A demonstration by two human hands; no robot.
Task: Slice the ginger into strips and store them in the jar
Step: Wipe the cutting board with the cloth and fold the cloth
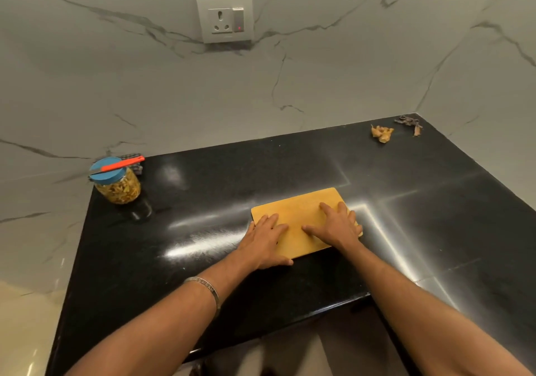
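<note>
Well beyond both hands (301,235), ginger (382,133)

- One head view looks forward and down from above the near edge of the counter (203,172).
- It faces the wall (319,71) and its socket (224,17).
- Both forearms reach in from below, close to the lens.

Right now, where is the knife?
In the head view, the knife lies flat across the blue lid of the jar at the counter's far left corner, well away from both hands on the cutting board.
</note>
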